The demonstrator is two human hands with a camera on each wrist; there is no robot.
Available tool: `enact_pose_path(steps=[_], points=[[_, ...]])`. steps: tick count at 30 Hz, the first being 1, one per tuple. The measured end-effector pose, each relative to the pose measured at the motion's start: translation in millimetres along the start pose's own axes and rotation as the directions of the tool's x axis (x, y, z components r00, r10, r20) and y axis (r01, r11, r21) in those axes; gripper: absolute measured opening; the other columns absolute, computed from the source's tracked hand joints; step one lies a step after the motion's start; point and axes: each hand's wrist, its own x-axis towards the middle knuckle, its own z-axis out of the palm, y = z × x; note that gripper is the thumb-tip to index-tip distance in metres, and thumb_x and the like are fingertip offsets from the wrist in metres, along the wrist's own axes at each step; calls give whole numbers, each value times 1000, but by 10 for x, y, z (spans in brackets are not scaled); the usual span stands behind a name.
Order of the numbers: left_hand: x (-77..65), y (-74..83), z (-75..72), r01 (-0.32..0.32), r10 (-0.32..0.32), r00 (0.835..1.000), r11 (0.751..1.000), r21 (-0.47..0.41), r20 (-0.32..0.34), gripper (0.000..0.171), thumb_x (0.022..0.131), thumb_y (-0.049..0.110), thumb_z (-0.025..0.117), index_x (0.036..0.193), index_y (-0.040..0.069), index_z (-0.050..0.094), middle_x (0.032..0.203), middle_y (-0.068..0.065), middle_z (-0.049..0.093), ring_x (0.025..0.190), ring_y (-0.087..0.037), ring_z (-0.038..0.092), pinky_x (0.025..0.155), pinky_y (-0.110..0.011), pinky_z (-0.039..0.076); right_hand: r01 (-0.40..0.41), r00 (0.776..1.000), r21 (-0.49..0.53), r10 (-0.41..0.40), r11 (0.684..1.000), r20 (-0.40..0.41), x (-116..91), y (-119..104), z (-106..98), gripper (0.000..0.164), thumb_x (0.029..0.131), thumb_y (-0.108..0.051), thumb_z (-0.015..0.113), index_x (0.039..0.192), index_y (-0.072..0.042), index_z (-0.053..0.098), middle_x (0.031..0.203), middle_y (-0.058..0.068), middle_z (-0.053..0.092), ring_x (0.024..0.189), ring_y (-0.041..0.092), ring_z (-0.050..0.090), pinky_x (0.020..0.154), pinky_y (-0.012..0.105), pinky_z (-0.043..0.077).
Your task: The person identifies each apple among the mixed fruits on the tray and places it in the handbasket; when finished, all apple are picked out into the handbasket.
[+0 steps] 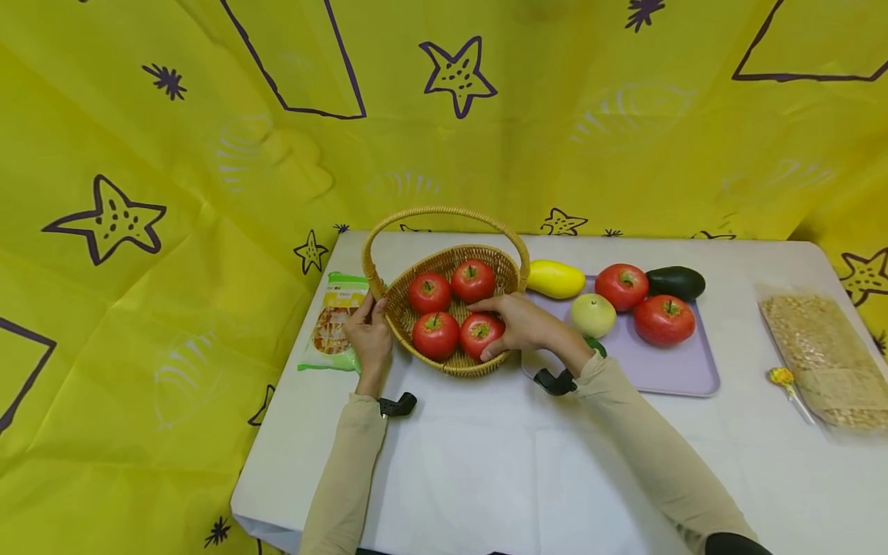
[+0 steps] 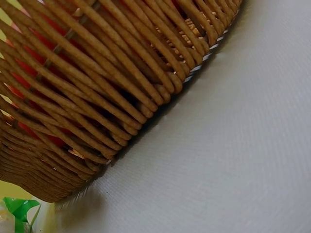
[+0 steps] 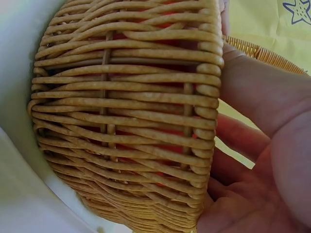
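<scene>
A woven wicker basket [image 1: 466, 370] with a tall arched handle stands on the white table, several red apples [image 1: 435, 336] inside it. At its left side, my left hand [image 1: 370, 337] holds the rim by the handle's base. My right hand [image 1: 525, 320] reaches over the right rim and grips the front-right apple [image 1: 481, 333] between thumb and fingers. Close up, the left wrist view shows the basket's woven side [image 2: 97, 87] against the tabletop. In the right wrist view, the right hand [image 3: 262, 145] bends over the basket's rim [image 3: 208, 102], its fingertips hidden behind the weave.
Right of the basket, a lilac tray [image 1: 676, 374] bears two red apples [image 1: 664, 321], a pale round fruit [image 1: 593, 315] and a dark green vegetable [image 1: 676, 284]. A yellow oblong fruit [image 1: 556, 279] lies at its corner. A green-white packet [image 1: 336, 324], lollipop [image 1: 782, 378] and oat bag [image 1: 829, 358] lie farther out.
</scene>
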Motion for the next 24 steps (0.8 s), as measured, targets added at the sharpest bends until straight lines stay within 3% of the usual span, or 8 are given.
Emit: enact_pose_path(steps=[10,16,20,24], points=[[-19,-15,6,-7,7,1000,1000,-18,-2,29,89,-11,64,118,-14,63,108,-32,67,96,-46,67,79,-23,59,9,1000,1,-9,1000,6,-49,-40,-4,77,70,-36,90,135,-7,61,134,10,63,119,32,54,104,50,42],[-30,15,10,-14,14,1000,1000,5,2,29,89,-11,65,118,-14,64,107,-32,67,96,-45,68,79,-22,58,83,996,21,-84,996,19,-125,-23,-23,73,77,-40,85,138,-8,59,143,11,56,129,32,50,108,51,42],[-28,36,10,-1,2,1000,1000,20,-8,29,89,-10,66,118,-12,65,109,-30,68,98,-41,68,81,-27,59,138,990,54,-136,989,-33,-233,-20,-97,69,79,-37,83,137,-7,59,144,14,54,133,34,49,109,53,42],[-29,49,3,21,-21,1000,1000,17,-4,30,89,-9,65,119,-11,65,110,-28,68,99,-39,69,82,-33,59,197,972,74,-185,978,-144,-393,-7,-224,59,79,-35,84,130,-9,65,136,8,62,127,27,55,106,48,45]])
